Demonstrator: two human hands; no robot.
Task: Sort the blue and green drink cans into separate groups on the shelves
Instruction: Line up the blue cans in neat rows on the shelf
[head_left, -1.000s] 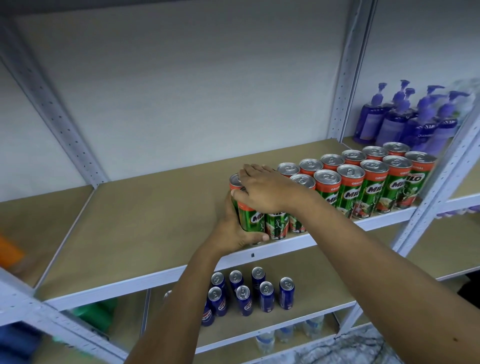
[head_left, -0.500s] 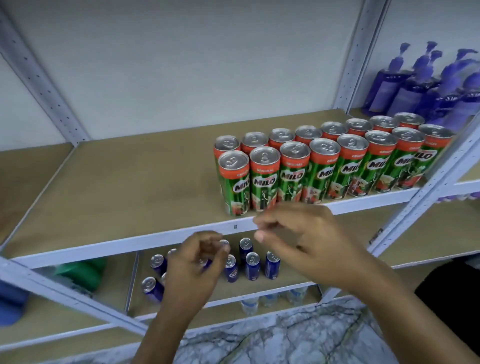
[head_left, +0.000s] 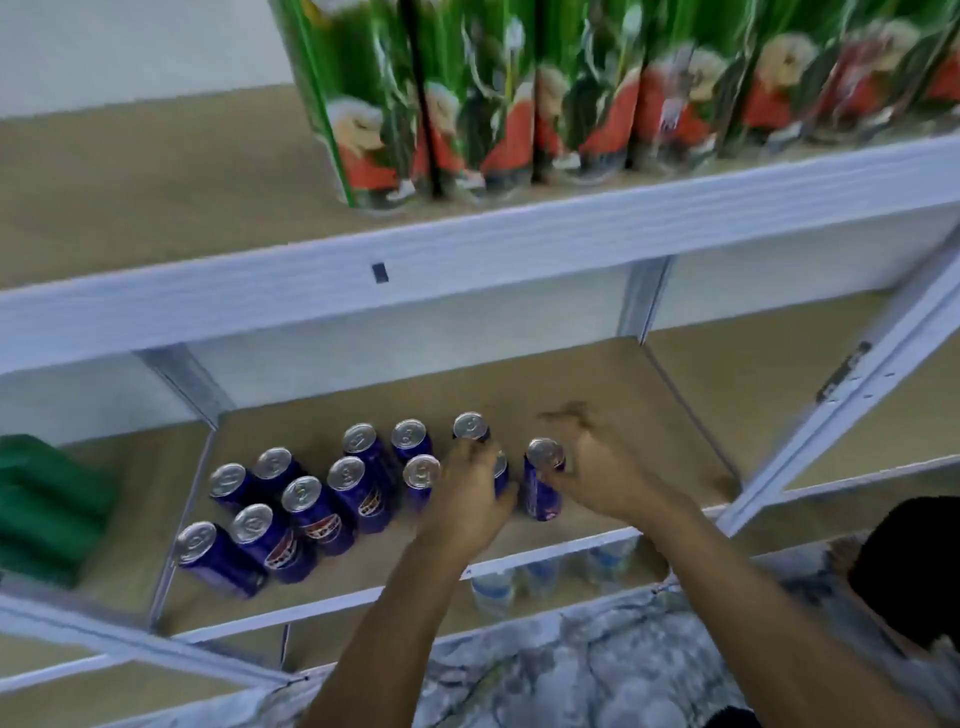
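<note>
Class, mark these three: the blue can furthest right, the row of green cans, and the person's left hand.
Rightmost blue can (head_left: 541, 488), head view: its blue side wall.
Green cans (head_left: 462, 88), head view: label of one can.
Left hand (head_left: 470, 501), head view: back of the hand.

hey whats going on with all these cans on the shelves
A person is sorting drink cans by colour. The green cans stand in a row along the front of the upper shelf. The blue cans are clustered on the lower shelf, and both hands are in among them: the left hand reaches around one can in the cluster, while the right hand is at the rightmost blue can. Motion blur hides whether either grips firmly.
</note>
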